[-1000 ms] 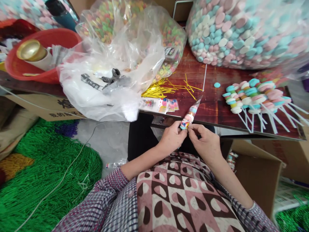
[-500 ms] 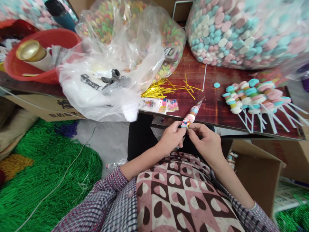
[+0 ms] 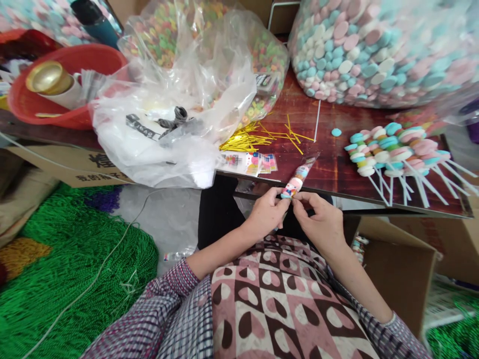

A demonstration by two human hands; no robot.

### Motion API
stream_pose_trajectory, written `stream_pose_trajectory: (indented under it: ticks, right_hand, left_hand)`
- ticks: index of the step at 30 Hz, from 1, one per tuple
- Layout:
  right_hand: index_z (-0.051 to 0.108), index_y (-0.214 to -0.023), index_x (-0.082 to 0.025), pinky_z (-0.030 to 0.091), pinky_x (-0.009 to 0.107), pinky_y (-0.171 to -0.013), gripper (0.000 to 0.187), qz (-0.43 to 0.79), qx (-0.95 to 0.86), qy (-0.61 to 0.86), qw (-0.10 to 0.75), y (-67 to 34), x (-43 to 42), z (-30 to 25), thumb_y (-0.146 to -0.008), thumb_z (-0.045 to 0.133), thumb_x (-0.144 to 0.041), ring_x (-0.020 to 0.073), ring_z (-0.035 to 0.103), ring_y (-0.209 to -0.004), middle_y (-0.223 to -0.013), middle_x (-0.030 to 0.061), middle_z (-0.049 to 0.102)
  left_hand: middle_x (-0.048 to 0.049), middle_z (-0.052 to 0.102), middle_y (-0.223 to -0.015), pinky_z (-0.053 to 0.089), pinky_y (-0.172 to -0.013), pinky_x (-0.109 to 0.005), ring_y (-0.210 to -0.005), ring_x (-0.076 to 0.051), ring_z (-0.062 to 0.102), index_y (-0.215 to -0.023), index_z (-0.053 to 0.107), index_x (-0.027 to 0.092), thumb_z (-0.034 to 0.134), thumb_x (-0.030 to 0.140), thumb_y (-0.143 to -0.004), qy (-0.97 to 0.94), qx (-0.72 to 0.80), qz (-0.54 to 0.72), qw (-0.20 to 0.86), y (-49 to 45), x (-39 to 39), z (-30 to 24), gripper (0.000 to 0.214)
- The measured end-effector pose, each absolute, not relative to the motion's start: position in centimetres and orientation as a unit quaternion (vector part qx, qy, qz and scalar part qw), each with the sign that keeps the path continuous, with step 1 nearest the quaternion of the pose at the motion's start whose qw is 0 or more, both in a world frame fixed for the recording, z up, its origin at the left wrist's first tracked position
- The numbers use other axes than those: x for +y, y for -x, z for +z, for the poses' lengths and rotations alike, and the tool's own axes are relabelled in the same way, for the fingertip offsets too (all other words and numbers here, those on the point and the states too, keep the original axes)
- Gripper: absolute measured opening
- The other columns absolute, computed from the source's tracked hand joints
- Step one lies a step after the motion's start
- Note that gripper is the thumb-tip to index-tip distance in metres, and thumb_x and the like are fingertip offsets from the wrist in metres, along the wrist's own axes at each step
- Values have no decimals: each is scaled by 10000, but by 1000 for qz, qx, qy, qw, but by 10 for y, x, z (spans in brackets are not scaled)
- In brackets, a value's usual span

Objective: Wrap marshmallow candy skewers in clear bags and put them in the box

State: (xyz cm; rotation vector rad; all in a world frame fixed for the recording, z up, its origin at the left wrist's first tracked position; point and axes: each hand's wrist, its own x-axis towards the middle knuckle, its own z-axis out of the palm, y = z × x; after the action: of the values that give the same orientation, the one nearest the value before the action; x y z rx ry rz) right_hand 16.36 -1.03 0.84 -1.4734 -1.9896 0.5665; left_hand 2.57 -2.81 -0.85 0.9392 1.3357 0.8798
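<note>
I find the left hand [image 3: 265, 212] closed around the lower end of a wrapped marshmallow skewer [image 3: 294, 185], thumb uppermost. The right hand [image 3: 321, 219] has thumb and forefinger pinching at the base of the wrapper; whether a tie is also between them is too small for me to tell. The skewer slants away between both hands, at the near edge of the table [image 3: 333, 169]; I cannot tell whether its tip touches the wood.

Principal risk, in my judgement: the left grip slackens and the wrapper slips or opens at the base. Too hard a squeeze could crush the marshmallows or split the thin film. A drop here could go past the edge to the floor.

Just beyond the left hand lie printed wrappers [image 3: 258, 163], close to the edge; a forearm sweep could drag them off. Behind those, gold twist ties [image 3: 243, 139] lie tangled, several loose, so one pull may bring others. Ahead of the right hand are a loose white stick [image 3: 318, 121] and a single blue marshmallow [image 3: 336, 132], which a knock could roll. Out to its right, bare marshmallow skewers [image 3: 396, 149] are piled with sticks overhanging the edge; a passing right sleeve could catch them.
</note>
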Motion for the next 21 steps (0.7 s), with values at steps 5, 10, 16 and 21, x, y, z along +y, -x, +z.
stream_pose_trajectory:
  ticks: [5,10,16,21]
  right_hand:
    - [688,-854,-214,522,293,-625,170,184,-759,550,295,-162,-11,8,-833,528,-265,178,669,-620,-747,35,737]
    - [651,-786,-215,502,284,-608,134,163,-761,562,281,-162,-9,7,-806,521,-243,183,669,-627,-723,36,726]
    - [668,-839,-216,522,299,-626,140,195,-751,562,289,-162,-10,6,-818,539,-266,178,659,-605,-738,30,728]
    - [695,-948,-205,543,314,-645,202,198,-744,566,296,-163,-11,4,-827,581,-319,184,671,-633,-786,47,742]
  left_hand:
    - [105,485,-465,338,-398,-177,-353,-80,480,-1132,560,203,504,359,-889,-415,586,370,590,-25,-29,-7,294]
    - [98,501,-485,364,-413,-179,-365,-78,493,-1115,570,208,502,358,-888,-421,594,362,582,-25,-29,-4,280]
    - [81,537,-548,376,-431,-197,-385,-88,502,-1166,564,222,493,354,-889,-427,600,350,578,-25,-29,-3,315]
    - [33,615,-669,404,-526,-216,-520,-111,546,-1185,579,222,502,299,-878,-492,621,339,507,-24,-31,3,325]
